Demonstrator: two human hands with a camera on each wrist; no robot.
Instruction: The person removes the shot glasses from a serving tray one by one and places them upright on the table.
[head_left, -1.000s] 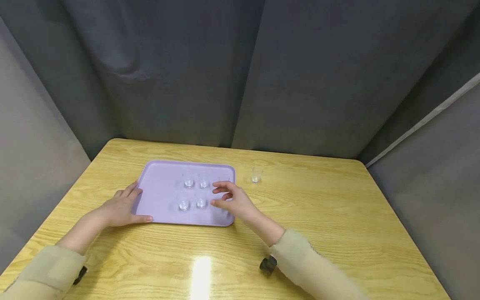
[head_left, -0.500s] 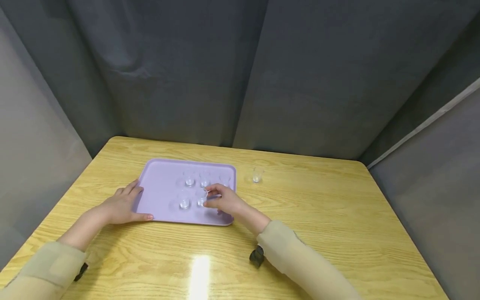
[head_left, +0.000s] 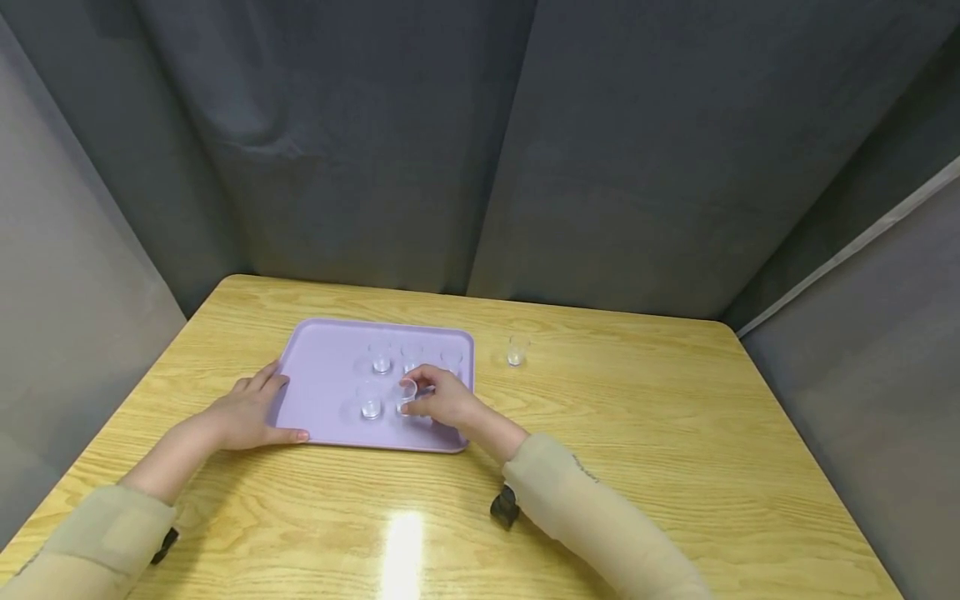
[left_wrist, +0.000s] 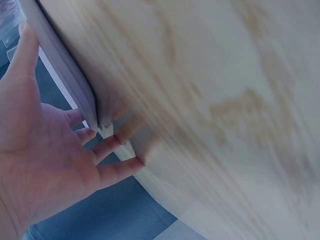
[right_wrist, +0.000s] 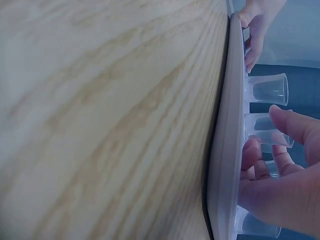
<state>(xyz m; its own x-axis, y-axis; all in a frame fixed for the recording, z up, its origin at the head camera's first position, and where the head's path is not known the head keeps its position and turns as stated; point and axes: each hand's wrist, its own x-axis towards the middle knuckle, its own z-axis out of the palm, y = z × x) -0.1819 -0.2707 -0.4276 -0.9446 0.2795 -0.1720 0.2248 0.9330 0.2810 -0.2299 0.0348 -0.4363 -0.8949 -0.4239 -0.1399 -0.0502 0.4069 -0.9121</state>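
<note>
A lilac tray point(head_left: 318, 358) lies on the table, bearing several small clear shot glasses in two rows, all upright. My right hand point(head_left: 444, 400) pinches the middle shot glass point(head_left: 404, 393) of the front row between thumb and fingers; its base appears to be on the tray. In the right wrist view, the thumb lies along this shot glass point(right_wrist: 260, 126) near its rim. My left hand point(head_left: 243, 417) rests at the tray's left edge, thumb along the front rim and fingers straight. Another shot glass point(right_wrist: 257, 223) nearest the right wrist camera is mostly covered by my right hand in the head view.
One shot glass point(head_left: 517, 351) stands on the wooden table point(head_left: 637, 433), right of the tray. In the tray, the front-left shot glass point(head_left: 371, 406) is close beside the pinched one. Dark curtains point(head_left: 375, 167) hang behind the table.
My right hand has moved left from the tray's right side, and its fingers have closed around the middle front shot glass. My left hand stays at the tray's edge.
</note>
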